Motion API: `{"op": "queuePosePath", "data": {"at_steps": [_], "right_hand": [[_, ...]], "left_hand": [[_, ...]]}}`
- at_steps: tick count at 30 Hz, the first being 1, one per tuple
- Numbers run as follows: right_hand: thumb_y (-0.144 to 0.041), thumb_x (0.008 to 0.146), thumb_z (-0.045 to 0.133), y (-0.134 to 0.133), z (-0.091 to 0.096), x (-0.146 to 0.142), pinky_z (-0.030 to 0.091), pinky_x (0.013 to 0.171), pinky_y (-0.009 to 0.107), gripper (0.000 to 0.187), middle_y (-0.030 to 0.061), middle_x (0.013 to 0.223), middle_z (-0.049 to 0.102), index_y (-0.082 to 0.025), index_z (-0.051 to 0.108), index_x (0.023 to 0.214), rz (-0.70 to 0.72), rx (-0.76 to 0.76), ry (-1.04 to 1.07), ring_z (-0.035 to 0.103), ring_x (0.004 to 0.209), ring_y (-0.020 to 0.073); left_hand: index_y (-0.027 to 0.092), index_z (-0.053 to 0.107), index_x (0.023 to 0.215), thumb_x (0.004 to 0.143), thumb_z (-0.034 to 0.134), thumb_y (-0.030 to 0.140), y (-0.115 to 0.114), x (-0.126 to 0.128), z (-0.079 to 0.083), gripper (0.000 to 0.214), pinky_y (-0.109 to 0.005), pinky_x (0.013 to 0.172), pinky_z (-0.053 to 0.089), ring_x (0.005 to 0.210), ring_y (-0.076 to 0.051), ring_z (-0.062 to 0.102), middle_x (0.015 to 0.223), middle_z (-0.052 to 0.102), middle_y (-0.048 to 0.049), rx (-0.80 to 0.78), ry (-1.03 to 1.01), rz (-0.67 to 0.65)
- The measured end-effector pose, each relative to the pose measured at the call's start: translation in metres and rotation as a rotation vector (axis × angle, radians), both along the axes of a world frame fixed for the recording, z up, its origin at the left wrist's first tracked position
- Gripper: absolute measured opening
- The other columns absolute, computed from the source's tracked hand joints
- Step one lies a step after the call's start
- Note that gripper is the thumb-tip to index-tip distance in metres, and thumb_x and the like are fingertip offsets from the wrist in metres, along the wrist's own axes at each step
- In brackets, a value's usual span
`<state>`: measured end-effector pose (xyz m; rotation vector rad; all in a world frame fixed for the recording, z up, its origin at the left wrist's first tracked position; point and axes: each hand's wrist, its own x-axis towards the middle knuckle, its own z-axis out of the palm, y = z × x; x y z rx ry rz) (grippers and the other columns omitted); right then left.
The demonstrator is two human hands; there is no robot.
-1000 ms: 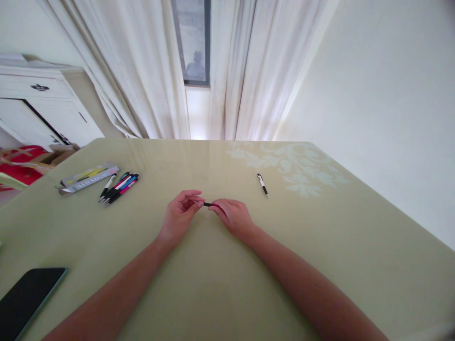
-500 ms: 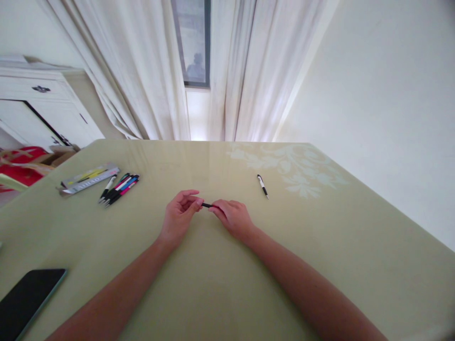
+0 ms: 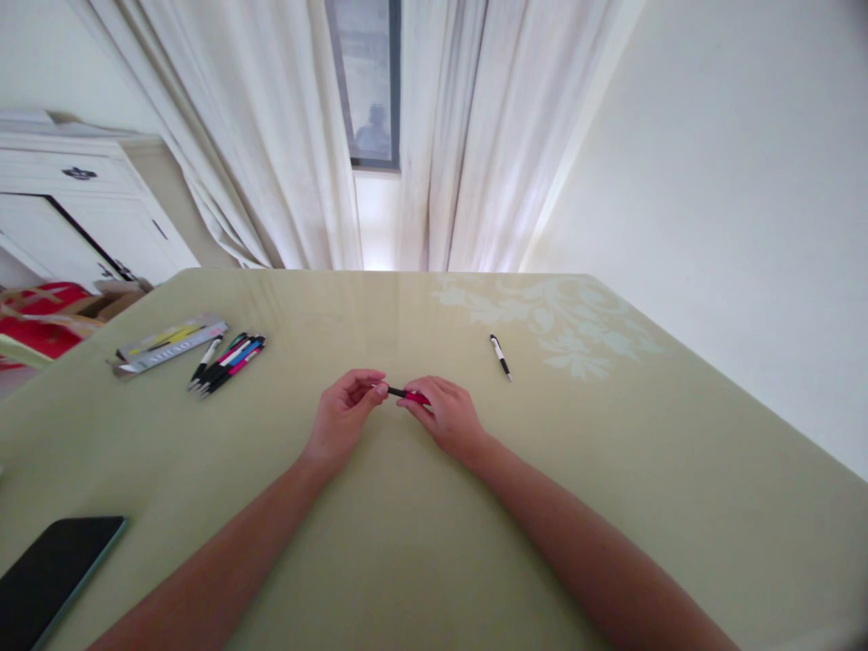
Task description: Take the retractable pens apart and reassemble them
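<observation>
Over the middle of the table, a pink and black pen [image 3: 410,396] lies sideways between my two hands. My left hand [image 3: 344,411] pinches its black tip end between thumb and fingers. Around the pink barrel, the thumb and fingers of my right hand [image 3: 448,414] are closed, hiding part of that end. A white and black pen [image 3: 500,357] rests on the table beyond my right hand. Off to the left lies a bunch of several pens [image 3: 231,363] in various colours, beside an opened pen box [image 3: 173,344].
The pale green table [image 3: 407,561] has a white floral pattern at its far right. A dark phone or tablet [image 3: 58,574] lies at the near left. Beyond the table are curtains [image 3: 271,136], a white cabinet [image 3: 81,199] and a red bag [image 3: 41,316].
More of the pen's pink barrel shows between my hands, as the right fingers have lifted and shifted on it. My left hand's fingers have curled in slightly. The other pens stay put.
</observation>
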<state>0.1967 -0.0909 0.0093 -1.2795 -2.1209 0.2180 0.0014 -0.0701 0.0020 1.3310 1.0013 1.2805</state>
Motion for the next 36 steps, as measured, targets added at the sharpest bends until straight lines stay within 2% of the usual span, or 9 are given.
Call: {"op": "queuePosePath", "data": {"at_steps": [6, 10, 15, 18, 21, 25, 28, 31, 36], "right_hand": [[-0.044, 0.106, 0.046, -0.001, 0.000, 0.000, 0.043, 0.072, 0.025, 0.032, 0.0035, 0.083, 0.074, -0.021, 0.068, 0.102, -0.026, -0.050, -0.049, 0.067, 0.074, 0.0165], [-0.047, 0.102, 0.054, -0.002, 0.001, 0.001, 0.045, 0.077, 0.025, 0.029, 0.0049, 0.092, 0.075, -0.021, 0.067, 0.104, 0.001, -0.040, 0.038, 0.068, 0.084, 0.0176], [-0.037, 0.104, 0.052, -0.001, 0.001, 0.003, 0.044, 0.069, 0.022, 0.021, -0.0014, 0.079, 0.073, -0.022, 0.067, 0.104, 0.063, -0.205, 0.148, 0.066, 0.069, 0.0125], [-0.041, 0.098, 0.062, 0.002, 0.004, 0.004, 0.044, 0.069, 0.022, 0.022, 0.0003, 0.083, 0.074, -0.021, 0.070, 0.099, 0.034, -0.159, 0.211, 0.065, 0.072, 0.0127], [-0.046, 0.094, 0.067, 0.004, 0.016, 0.008, 0.041, 0.061, 0.022, 0.027, 0.0004, 0.076, 0.073, -0.020, 0.072, 0.090, 0.057, -0.199, 0.289, 0.059, 0.063, 0.0113], [-0.046, 0.096, 0.061, 0.003, 0.052, 0.014, 0.028, 0.046, 0.022, 0.035, -0.0006, 0.063, 0.069, -0.017, 0.070, 0.079, 0.149, -0.476, 0.471, 0.039, 0.046, 0.0082], [-0.045, 0.090, 0.070, -0.003, 0.080, 0.017, 0.030, 0.047, 0.021, 0.028, -0.0015, 0.064, 0.068, -0.018, 0.072, 0.084, 0.139, -0.430, 0.491, 0.043, 0.050, 0.0083], [-0.045, 0.087, 0.074, -0.011, 0.098, 0.020, 0.030, 0.048, 0.021, 0.027, -0.0025, 0.061, 0.064, -0.019, 0.073, 0.080, 0.114, -0.335, 0.419, 0.043, 0.052, 0.0084], [-0.049, 0.087, 0.072, -0.015, 0.109, 0.023, 0.022, 0.042, 0.022, 0.033, -0.0006, 0.062, 0.067, -0.017, 0.072, 0.079, 0.169, -0.571, 0.572, 0.033, 0.045, 0.0068]], "left_hand": [[0.018, 0.065, 0.115, 0.079, 0.081, 0.040, 0.000, 0.000, -0.001, 0.045, -0.032, 0.087, 0.055, 0.095, -0.018, 0.070, 0.105, 0.075, -0.0087, 0.004, -0.033, -0.030], [0.016, 0.068, 0.104, 0.078, 0.082, 0.041, 0.001, -0.001, -0.001, 0.039, -0.032, 0.083, 0.056, 0.089, -0.018, 0.070, 0.097, 0.076, -0.0084, -0.023, -0.027, -0.048], [0.018, 0.069, 0.105, 0.076, 0.083, 0.042, 0.002, -0.002, -0.002, 0.041, -0.032, 0.081, 0.058, 0.087, -0.019, 0.072, 0.095, 0.077, -0.0082, -0.007, -0.033, -0.041], [0.018, 0.073, 0.095, 0.077, 0.081, 0.046, 0.005, -0.003, 0.001, 0.034, -0.031, 0.073, 0.059, 0.076, -0.019, 0.072, 0.083, 0.077, -0.0071, 0.004, 0.024, -0.073], [0.019, 0.075, 0.084, 0.077, 0.080, 0.045, 0.007, -0.007, 0.014, 0.027, -0.031, 0.064, 0.058, 0.067, -0.020, 0.071, 0.072, 0.076, -0.0055, 0.063, 0.136, -0.130], [0.023, 0.078, 0.087, 0.082, 0.077, 0.040, 0.002, -0.015, 0.047, 0.018, -0.030, 0.070, 0.058, 0.075, -0.020, 0.072, 0.083, 0.078, -0.0052, 0.245, 0.310, -0.153], [0.024, 0.079, 0.096, 0.085, 0.075, 0.040, -0.004, -0.016, 0.070, 0.020, -0.028, 0.066, 0.058, 0.073, -0.020, 0.072, 0.082, 0.078, -0.0044, 0.268, 0.327, -0.173], [0.024, 0.080, 0.091, 0.087, 0.071, 0.040, -0.011, -0.016, 0.085, 0.018, -0.028, 0.060, 0.056, 0.068, -0.020, 0.070, 0.077, 0.077, -0.0040, 0.330, 0.373, -0.170], [0.027, 0.081, 0.093, 0.088, 0.071, 0.036, -0.023, -0.015, 0.100, 0.014, -0.033, 0.075, 0.059, 0.080, -0.023, 0.071, 0.089, 0.078, -0.0056, 0.573, 0.469, -0.089]]}}
